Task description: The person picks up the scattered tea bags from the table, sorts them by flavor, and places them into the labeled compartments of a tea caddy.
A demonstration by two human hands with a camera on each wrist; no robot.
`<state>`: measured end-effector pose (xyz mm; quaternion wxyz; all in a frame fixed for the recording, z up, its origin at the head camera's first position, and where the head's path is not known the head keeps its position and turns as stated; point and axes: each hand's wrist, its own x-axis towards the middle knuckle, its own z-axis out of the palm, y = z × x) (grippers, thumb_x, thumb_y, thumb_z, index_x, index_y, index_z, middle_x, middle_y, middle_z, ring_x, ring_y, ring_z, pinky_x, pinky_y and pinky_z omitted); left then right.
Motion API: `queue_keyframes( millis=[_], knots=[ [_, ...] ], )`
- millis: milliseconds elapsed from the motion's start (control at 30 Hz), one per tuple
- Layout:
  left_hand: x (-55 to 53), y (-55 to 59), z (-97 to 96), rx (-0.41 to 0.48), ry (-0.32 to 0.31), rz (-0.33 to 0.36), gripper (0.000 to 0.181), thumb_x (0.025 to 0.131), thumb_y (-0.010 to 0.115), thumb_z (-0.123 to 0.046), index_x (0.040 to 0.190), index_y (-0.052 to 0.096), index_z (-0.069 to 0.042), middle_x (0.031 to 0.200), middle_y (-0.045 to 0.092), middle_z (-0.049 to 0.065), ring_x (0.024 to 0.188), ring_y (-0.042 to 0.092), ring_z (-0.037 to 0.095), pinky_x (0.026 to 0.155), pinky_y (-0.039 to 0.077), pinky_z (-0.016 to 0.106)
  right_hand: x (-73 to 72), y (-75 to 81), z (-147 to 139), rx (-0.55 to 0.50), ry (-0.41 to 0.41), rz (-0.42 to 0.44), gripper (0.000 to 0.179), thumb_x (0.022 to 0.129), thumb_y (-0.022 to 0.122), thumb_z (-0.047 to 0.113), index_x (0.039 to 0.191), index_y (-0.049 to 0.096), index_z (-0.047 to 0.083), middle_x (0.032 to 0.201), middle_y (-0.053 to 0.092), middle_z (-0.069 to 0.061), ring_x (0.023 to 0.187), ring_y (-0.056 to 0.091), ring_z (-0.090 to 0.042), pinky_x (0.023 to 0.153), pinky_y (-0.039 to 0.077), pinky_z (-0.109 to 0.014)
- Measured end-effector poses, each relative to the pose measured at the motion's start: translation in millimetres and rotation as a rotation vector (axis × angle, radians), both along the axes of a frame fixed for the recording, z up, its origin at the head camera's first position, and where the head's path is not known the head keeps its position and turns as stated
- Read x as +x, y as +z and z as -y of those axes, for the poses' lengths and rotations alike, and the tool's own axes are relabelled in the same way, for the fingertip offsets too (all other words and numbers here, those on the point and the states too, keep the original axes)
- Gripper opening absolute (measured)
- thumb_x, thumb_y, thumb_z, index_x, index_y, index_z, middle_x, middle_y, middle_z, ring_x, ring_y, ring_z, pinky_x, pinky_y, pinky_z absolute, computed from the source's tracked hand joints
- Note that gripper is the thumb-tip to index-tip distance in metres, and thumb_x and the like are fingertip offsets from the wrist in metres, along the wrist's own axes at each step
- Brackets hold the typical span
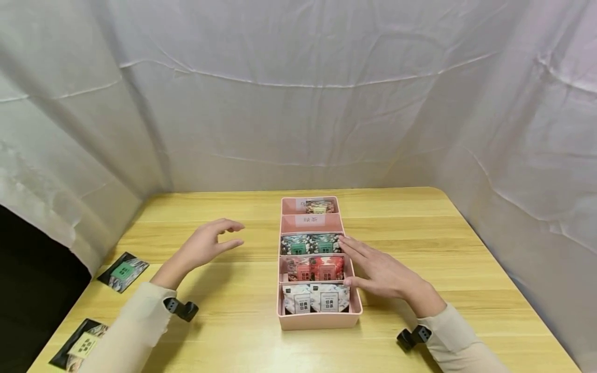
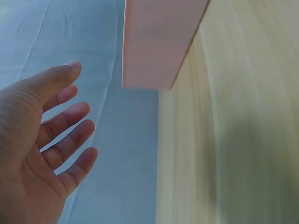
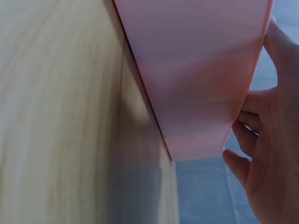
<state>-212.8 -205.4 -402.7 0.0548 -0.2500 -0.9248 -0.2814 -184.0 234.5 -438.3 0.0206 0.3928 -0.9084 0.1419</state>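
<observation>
A pink divided box (image 1: 319, 322) stands on the table with several compartments in a row. The front one holds two white packets (image 1: 329, 299), then come two red packets (image 1: 328, 269) and two green packets (image 1: 324, 244). At the far end lies a yellow-labelled packet (image 1: 319, 207). My right hand (image 1: 384, 270) reaches over the box's right rim, fingers extended by the green packets and thumb near the front divider; it grips no packet. To the left of the box, my left hand (image 1: 207, 245) hovers with thumb and fingers apart, holding nothing.
On the table's left side lie a dark packet with a green label (image 1: 123, 272) and, nearer, one with a yellow label (image 1: 84, 344), partly covered by the left sleeve. The wooden table (image 1: 410, 223) meets pale hanging cloth (image 1: 298, 129) at the back and sides.
</observation>
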Motion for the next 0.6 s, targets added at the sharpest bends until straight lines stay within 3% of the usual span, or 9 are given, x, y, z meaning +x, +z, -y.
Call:
queue_keyframes(
  millis=[300,600],
  knots=[
    [11.8,-6.5,45.7,-0.01,0.122,0.018,0.044,0.093,0.068,-0.035,0.127,0.063,-0.006,0.125,0.063,0.011,0.111,0.057,0.033,0.089,0.049,0.054,-0.1,-2.0,-0.3,-0.009,-0.003,-0.008,0.082,0.095,0.054,0.054,0.157,0.021,0.01,0.162,0.018,-0.01,0.144,0.026,-0.03,0.11,0.034,-0.051],
    [26.2,-7.1,85.6,-0.031,0.187,0.083,0.047,0.096,0.064,-0.033,0.129,0.059,0.0,0.126,0.061,0.02,0.115,0.055,0.041,0.096,0.043,0.059,-0.5,-2.4,-0.8,-0.009,-0.004,-0.011,0.082,0.096,0.054,0.054,0.157,0.021,0.011,0.162,0.018,-0.009,0.144,0.027,-0.03,0.109,0.035,-0.051]
  ],
)
